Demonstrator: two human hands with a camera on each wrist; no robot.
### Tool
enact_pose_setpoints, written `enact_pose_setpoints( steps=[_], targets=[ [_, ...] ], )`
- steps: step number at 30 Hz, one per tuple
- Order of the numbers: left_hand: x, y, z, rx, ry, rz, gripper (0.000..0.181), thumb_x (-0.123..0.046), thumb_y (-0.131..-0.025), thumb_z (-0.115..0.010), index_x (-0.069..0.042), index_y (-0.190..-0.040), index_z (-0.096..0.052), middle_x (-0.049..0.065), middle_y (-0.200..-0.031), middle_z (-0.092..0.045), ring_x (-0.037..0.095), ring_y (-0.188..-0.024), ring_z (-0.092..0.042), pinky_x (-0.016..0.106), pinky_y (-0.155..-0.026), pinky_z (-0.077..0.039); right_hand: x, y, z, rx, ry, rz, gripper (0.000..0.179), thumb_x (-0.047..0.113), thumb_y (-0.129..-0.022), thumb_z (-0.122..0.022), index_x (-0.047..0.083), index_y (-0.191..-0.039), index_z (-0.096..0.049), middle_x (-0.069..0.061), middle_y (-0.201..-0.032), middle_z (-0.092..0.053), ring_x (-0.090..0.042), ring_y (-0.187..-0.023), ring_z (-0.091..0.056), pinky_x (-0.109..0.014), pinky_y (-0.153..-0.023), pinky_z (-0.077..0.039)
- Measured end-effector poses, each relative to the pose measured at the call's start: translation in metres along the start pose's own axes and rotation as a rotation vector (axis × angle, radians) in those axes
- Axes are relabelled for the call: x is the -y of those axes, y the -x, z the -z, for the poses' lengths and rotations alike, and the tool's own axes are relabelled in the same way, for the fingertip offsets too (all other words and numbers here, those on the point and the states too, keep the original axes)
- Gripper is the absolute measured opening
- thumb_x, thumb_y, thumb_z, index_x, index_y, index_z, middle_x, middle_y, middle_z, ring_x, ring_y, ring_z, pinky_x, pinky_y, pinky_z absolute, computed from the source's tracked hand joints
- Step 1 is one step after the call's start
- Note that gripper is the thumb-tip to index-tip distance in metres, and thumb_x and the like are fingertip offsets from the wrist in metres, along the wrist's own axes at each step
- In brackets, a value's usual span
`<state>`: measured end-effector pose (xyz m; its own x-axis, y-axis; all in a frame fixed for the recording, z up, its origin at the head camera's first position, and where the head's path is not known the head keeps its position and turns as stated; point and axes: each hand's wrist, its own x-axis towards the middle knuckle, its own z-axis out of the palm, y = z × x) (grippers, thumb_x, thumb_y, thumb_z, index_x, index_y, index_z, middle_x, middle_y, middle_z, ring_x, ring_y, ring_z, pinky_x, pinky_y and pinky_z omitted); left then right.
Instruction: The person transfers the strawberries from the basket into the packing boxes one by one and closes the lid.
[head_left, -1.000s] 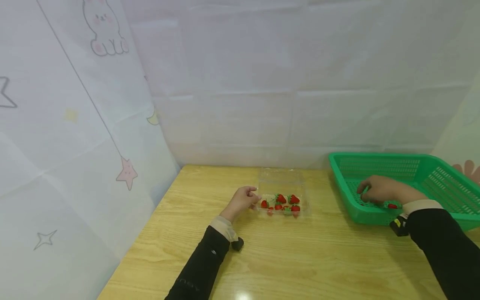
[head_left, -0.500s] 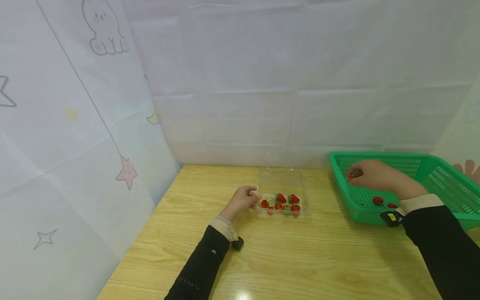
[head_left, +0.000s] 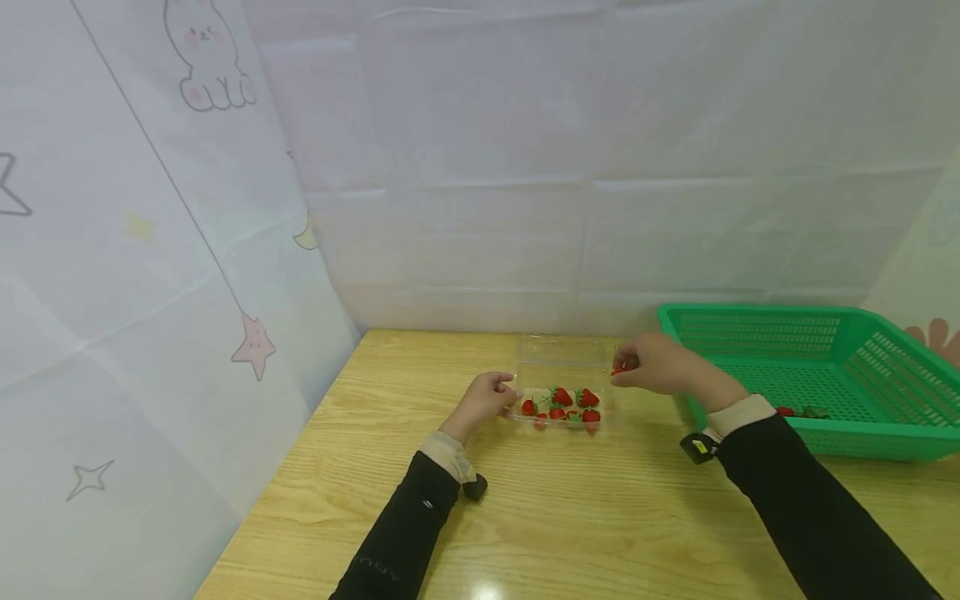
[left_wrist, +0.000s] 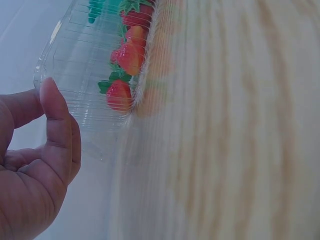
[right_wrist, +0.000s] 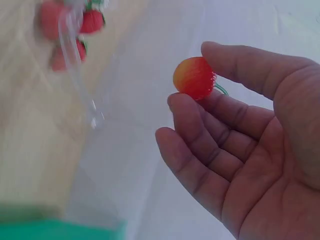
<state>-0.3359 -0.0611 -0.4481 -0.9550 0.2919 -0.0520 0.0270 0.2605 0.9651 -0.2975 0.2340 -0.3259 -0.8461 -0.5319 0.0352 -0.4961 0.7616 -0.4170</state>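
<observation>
A clear plastic clamshell box (head_left: 564, 372) stands on the table with its lid raised at the back. Several red strawberries (head_left: 561, 397) with green leaves lie inside it. My left hand (head_left: 486, 396) pinches the box's left rim between thumb and finger, which the left wrist view shows up close. Just off the box's right side, my right hand (head_left: 660, 364) holds a strawberry (right_wrist: 193, 77) in the air. In the right wrist view this fruit is red with a yellowish tip, gripped between thumb and fingertips.
A green plastic basket (head_left: 757, 311) with slotted walls stands on the right of the wooden table (head_left: 570, 517). A few strawberries (head_left: 785, 412) show near its front wall. Behind the table hangs a pale printed cloth (head_left: 480, 167), with another stretch on the left.
My right hand has come up out of the green basket with a strawberry and moved left to the box. The left hand has stayed at the box's rim.
</observation>
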Motion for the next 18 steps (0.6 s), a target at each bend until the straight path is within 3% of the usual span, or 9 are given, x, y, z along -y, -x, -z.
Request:
enact_pose_setpoints(
  steps=[8, 18],
  targets=[
    [0.001, 0.000, 0.000, 0.007, 0.005, -0.009, 0.051, -0.010, -0.095, -0.066, 0.007, -0.139, -0.046, 0.010, -0.089, -0.060, 0.016, -0.066, -0.061, 0.034, -0.067, -0.059, 0.009, -0.030, -0.040, -0.014, -0.029, -0.004, 0.013, 0.022, -0.087, -0.075, 0.013, -0.080, -0.069, 0.005, -0.074, -0.063, -0.012, -0.066, -0.056, -0.031, -0.059, -0.048],
    [-0.001, 0.002, 0.000, 0.000, 0.005, 0.005, 0.051, -0.011, -0.094, -0.066, 0.006, -0.139, -0.047, 0.010, -0.088, -0.060, 0.017, -0.064, -0.061, 0.036, -0.067, -0.059, 0.013, -0.056, -0.079, 0.037, -0.074, -0.062, 0.020, 0.021, -0.085, -0.078, 0.012, -0.070, -0.069, 0.001, -0.064, -0.060, -0.013, -0.054, -0.047, -0.028, -0.051, -0.041]
  ],
)
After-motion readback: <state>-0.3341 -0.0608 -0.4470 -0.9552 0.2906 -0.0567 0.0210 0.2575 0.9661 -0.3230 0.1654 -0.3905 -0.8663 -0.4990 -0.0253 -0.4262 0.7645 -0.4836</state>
